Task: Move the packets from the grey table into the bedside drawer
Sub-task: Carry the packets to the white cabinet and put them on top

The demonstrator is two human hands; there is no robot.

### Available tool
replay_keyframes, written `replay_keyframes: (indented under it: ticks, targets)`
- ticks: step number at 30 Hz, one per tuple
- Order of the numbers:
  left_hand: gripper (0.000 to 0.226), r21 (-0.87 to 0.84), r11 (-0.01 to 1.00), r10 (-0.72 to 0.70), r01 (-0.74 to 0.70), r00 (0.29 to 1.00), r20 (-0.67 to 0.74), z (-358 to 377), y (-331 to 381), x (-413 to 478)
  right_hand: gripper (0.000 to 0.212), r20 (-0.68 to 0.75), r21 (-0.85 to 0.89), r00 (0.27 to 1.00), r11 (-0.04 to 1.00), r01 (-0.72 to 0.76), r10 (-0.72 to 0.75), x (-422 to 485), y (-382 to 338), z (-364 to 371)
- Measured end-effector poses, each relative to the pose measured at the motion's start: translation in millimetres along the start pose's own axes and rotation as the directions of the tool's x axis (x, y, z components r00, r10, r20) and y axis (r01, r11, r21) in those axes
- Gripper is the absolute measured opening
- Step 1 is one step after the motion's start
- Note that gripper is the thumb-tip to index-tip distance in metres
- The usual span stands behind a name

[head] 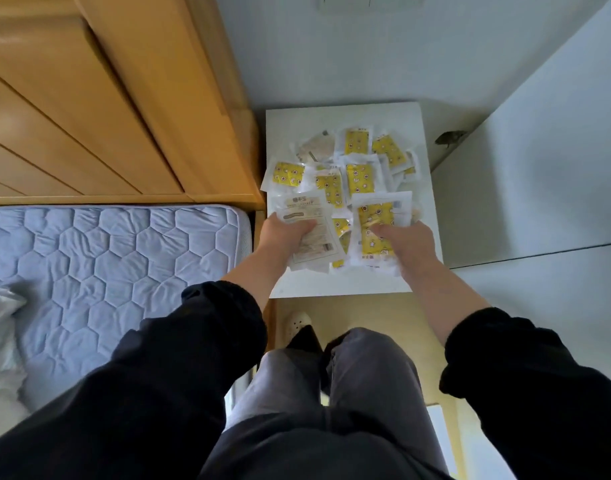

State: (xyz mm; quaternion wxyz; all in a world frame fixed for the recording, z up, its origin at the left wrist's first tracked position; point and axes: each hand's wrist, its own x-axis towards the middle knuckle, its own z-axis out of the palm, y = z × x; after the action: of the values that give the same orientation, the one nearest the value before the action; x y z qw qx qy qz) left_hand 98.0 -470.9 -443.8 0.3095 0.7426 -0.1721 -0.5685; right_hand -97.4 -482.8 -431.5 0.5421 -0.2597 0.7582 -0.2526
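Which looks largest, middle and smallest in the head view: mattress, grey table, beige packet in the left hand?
1. mattress, cut off by the frame
2. grey table
3. beige packet in the left hand

place: bedroom in a home | bed: quilted pale-blue mattress (106, 265) with hexagon stitching | at its end: panelled honey-coloured wooden headboard (89, 116) | bedside: small pale bench (332, 287), left edge just beside the bed frame, back edge by a plain wall (332, 57) | underfoot: wood floor (383, 313), white house slipper (298, 323)
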Motion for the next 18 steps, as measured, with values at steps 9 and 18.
replay_keyframes:
  ticks: [9,18]
  targets:
    - [0.039,-0.151,0.985,-0.108,0.087,0.985,-0.137,29,14,41,0.022,0.05,-0.078,0.998,0.996,-0.042,0.046,74,-11,-18]
    - [0.026,-0.175,0.985,-0.042,-0.003,0.967,-0.251,72,63,129,0.038,0.16,-0.223,0.985,0.969,0.105,-0.069,186,-91,3]
